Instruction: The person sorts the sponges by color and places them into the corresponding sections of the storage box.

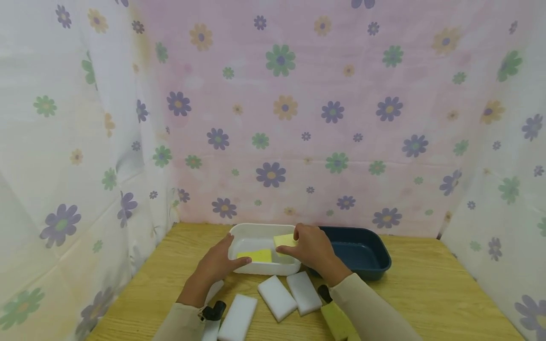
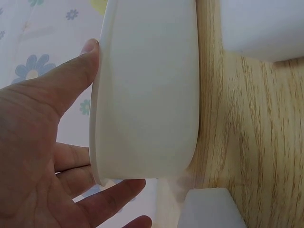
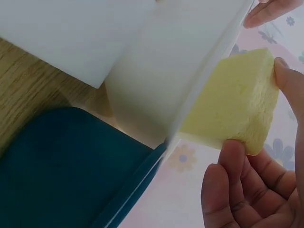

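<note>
My right hand [image 1: 313, 247] pinches a pale yellow sponge block [image 3: 225, 97] between thumb and fingertips, over the right end of a white plastic tub [image 1: 266, 269]. The sponge's far part overlaps the tub's rim in the right wrist view. Inside the tub, a brighter yellow sponge [image 1: 261, 255] lies near the front wall. My left hand [image 1: 213, 264] holds the tub at its left end, with the thumb at the front rim and the fingers around the end. Part of that grip is hidden behind the rim in the left wrist view.
A dark blue tub [image 1: 386, 263] stands against the white one's right side. In front lie several white sponge blocks [image 1: 277, 298], with yellow sponges [image 1: 336, 321] under the right forearm. Flowered cloth [image 1: 281, 142] surrounds the wooden table [image 1: 431, 289] at back and sides.
</note>
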Demonstrator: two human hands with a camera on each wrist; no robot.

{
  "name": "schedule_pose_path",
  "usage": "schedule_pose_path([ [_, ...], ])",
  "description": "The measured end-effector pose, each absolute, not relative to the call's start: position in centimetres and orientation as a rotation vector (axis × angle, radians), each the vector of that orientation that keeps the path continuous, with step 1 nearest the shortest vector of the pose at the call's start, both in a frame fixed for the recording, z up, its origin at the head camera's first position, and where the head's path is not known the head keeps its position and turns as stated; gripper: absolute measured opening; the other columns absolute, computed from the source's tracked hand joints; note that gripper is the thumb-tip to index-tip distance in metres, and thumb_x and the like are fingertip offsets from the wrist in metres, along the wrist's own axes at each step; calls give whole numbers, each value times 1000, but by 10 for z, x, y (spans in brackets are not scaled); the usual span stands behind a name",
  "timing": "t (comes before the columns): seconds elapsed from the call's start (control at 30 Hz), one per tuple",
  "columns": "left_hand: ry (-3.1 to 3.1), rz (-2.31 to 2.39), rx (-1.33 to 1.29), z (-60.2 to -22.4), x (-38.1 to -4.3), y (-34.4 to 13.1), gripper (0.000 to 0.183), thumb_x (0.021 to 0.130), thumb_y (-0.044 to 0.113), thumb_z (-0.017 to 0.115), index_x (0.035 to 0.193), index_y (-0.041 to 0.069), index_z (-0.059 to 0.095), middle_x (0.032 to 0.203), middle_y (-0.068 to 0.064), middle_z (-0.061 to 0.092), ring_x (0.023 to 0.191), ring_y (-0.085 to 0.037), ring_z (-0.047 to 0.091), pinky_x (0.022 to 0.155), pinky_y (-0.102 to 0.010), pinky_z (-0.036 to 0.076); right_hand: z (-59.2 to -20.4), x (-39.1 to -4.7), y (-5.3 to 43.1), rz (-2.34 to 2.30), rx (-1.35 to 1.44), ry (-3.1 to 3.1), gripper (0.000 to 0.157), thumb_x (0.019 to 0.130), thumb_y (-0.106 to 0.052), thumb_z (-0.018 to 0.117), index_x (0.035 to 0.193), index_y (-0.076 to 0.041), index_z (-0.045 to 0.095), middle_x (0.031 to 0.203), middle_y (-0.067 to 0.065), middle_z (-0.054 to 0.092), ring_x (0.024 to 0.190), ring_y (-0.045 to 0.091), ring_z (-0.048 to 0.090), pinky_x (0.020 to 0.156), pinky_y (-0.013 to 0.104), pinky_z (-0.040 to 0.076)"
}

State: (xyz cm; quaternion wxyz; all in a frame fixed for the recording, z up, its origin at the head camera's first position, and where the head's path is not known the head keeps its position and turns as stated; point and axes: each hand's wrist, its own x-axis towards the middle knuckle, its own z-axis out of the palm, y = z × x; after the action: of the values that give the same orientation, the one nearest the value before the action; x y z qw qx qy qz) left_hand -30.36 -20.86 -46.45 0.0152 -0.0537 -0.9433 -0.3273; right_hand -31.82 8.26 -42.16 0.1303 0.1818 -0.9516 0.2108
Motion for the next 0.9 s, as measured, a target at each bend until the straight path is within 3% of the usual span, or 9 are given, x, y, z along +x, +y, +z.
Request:
schedule_pose_path([
  [0.23,-2929,-1030,-174,-463,-302,-208,112,85,62,78,164,3,25,169,-19,26,150,-47,34,115,-67,35,-421,-321,78,623,532,-2808,44,81,-51,87,81,-14,62,67,-2,58,54,11,47,51,27,39],
  [0.57,-2930,-1037,-180,-462,-301,-207,111,86,61,78,164,2,25,169,-19,25,151,-47,33,116,-67,34,-425,-324,85,619,582,-2798,28,82,-33,89,80,-15,68,77,-3,65,63,9,55,59,28,49],
  [0.8,-2942,-1021,-180,-464,-303,-209,114,85,64,76,164,3,23,170,-19,25,151,-47,32,116,-67,33,-421,-324,90,581,609,-2830,6,90,-19,82,93,-16,78,90,-3,73,77,12,66,69,33,58],
  [0.9,-2947,-1015,-177,-464,-304,-210,114,85,64,76,165,3,22,170,-19,24,152,-47,31,117,-67,33,-420,-322,90,559,626,-2833,8,92,-14,79,100,-16,80,96,-2,75,84,15,69,74,36,59],
])
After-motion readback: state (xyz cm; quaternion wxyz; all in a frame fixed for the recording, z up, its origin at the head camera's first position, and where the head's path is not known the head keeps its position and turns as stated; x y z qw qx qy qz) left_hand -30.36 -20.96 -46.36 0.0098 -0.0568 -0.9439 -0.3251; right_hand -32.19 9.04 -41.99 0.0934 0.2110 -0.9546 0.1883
